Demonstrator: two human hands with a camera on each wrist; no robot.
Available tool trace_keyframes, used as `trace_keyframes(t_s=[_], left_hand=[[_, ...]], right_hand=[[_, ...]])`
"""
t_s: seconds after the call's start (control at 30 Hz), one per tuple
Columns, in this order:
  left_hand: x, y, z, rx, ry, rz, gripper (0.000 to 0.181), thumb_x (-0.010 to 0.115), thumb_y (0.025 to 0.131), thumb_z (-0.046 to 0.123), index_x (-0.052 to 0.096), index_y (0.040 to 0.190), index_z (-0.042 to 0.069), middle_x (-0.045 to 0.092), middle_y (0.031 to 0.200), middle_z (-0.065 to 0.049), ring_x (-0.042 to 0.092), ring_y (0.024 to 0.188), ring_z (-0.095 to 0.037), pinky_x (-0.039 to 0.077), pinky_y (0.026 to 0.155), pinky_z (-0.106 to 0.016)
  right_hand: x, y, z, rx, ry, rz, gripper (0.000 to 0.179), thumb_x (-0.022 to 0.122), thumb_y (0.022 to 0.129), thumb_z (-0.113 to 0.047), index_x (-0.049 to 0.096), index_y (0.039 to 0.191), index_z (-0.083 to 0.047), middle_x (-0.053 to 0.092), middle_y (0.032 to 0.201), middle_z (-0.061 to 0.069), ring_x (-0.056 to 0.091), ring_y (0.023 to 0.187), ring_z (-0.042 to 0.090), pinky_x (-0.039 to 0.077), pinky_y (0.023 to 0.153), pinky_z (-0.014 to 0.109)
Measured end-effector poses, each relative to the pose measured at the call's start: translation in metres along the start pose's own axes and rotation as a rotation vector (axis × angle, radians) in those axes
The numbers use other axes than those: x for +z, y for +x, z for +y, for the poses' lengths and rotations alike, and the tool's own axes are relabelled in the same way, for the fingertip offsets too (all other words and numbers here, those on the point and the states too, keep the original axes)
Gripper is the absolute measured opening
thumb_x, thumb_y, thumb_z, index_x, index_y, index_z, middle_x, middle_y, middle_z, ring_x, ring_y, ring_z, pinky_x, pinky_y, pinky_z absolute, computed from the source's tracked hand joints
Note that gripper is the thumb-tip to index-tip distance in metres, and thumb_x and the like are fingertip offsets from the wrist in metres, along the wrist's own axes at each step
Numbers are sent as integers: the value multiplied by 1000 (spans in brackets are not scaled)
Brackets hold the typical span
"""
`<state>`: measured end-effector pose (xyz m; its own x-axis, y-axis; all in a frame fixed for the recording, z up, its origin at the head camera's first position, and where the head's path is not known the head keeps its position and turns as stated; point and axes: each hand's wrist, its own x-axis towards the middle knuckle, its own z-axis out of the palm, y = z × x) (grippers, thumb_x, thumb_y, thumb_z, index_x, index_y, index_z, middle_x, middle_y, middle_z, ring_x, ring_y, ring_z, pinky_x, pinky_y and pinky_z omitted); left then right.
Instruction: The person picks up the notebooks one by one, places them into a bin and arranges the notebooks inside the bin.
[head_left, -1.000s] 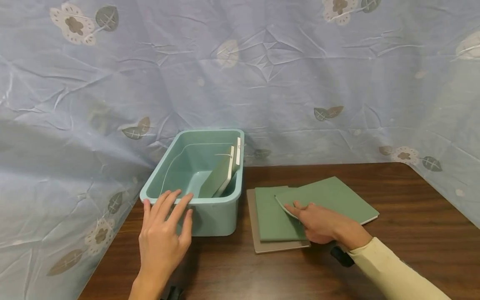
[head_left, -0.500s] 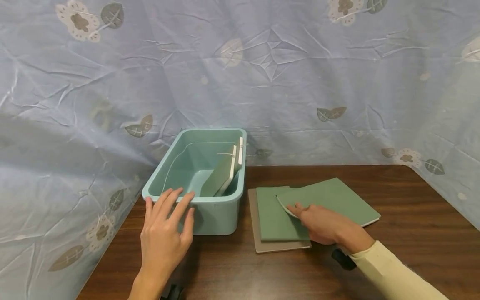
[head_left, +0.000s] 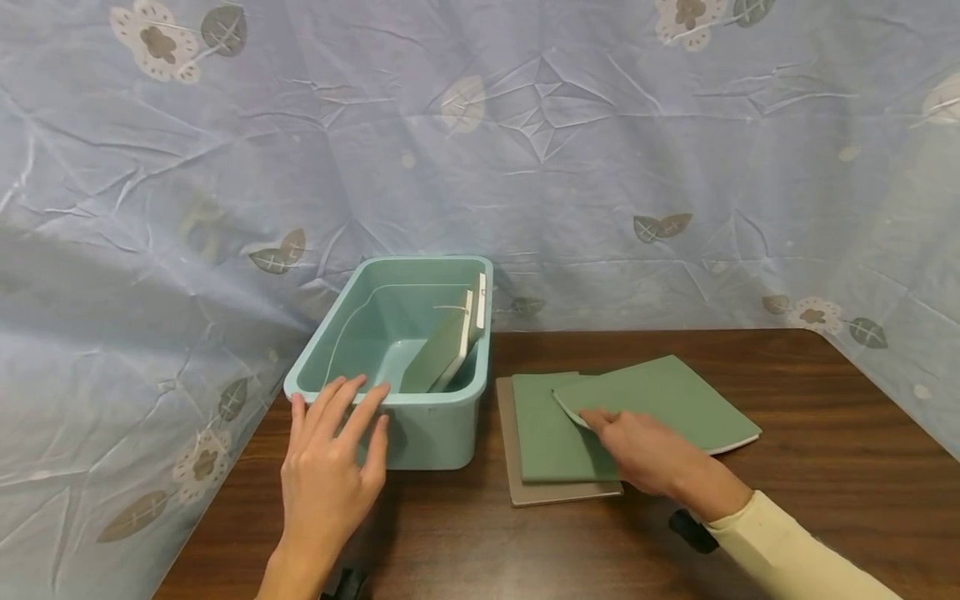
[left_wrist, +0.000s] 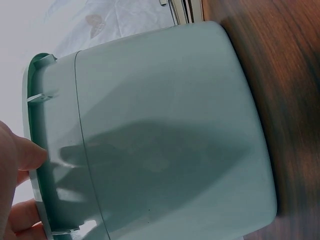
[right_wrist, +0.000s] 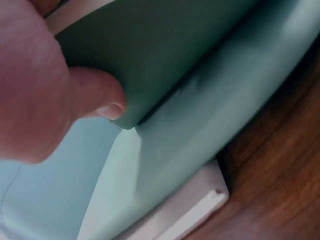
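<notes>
A light teal plastic bin stands at the left of the table. My left hand holds its near rim, fingers spread over the top; in the left wrist view the thumb is tucked under the lip. Two notebooks with green covers and pale page edges lean against the bin's right wall. My right hand pinches the near-left edge of a green notebook, which bends up there. Beneath it lie another green notebook and a beige one. The right thumb presses the cover's dark underside.
The bin stands just left of the stack, with a strip of brown wood table between and in front. A pale blue floral curtain hangs behind the table and along its sides.
My right hand's fingers have closed further on the notebook's edge, and the hand has shifted slightly. The notebook's near-right edge shows a little more bend. The left hand stays on the rim.
</notes>
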<state>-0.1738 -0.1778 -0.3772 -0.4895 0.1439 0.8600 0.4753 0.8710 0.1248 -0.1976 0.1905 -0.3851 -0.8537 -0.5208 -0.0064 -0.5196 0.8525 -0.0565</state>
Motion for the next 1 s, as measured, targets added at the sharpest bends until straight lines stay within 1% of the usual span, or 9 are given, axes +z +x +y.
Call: trace_keyframes(t_s=[0.13,0.2,0.33,0.4,0.57,0.67,0.73,0.9,1.0], left_hand=[[1,0,0,0,-2,6,31,62,92,20,70,122,15,66,127,-11,57,124,-35,27,110,-73],[1,-1,0,0,-1,4,32,62,92,20,70,123,15,66,127,-11,57,125,-35,27,110,-73],[1,0,0,-3,-1,-4,32,62,93,20,69,124,16,66,128,-11,57,125,-34,27,110,-72],[1,0,0,-4,-2,-5,32,62,93,20,69,124,16,66,128,-11,56,125,-34,27,110,-72],[1,-1,-2,-6,3,-11,33,61,93,20,69,124,16,66,128,-11,56,126,-34,26,111,-72],[0,-1,-2,-5,7,-12,33,61,93,21,69,125,16,66,128,-11,56,126,-34,26,111,-72],[1,0,-1,-3,7,-8,33,61,93,21,69,124,16,66,128,-11,56,125,-34,27,111,-72],[1,0,0,-1,8,-6,33,62,93,20,69,124,16,66,127,-11,57,125,-34,27,110,-72],[1,0,0,-2,6,-5,32,62,92,20,69,124,16,66,127,-11,57,125,-35,27,110,-72]], right_hand=[[-6,1,2,0,-22,44,66,61,79,16,48,142,1,62,135,17,68,66,24,57,62,32],[-10,1,4,8,-47,70,66,61,79,15,49,142,0,63,133,16,65,62,20,54,58,30],[-19,0,6,38,-65,108,65,60,80,14,48,143,-1,63,132,16,65,63,20,52,59,30],[-24,-1,8,50,-68,134,65,59,80,13,48,143,0,64,131,18,66,67,23,53,61,32],[-32,-2,15,62,-67,226,66,59,77,13,49,141,0,68,121,21,69,77,30,51,61,34],[-38,-4,19,70,-59,268,67,59,76,13,49,141,0,69,116,21,69,81,31,50,61,34],[-41,-5,23,69,-64,301,67,59,75,13,50,140,-1,69,113,21,70,83,33,52,63,36],[-54,-10,31,74,-81,349,68,59,75,12,49,141,-1,68,117,21,69,77,32,52,61,37],[-62,-11,37,76,-81,388,67,56,76,13,48,141,1,67,120,24,69,81,36,54,63,41]])
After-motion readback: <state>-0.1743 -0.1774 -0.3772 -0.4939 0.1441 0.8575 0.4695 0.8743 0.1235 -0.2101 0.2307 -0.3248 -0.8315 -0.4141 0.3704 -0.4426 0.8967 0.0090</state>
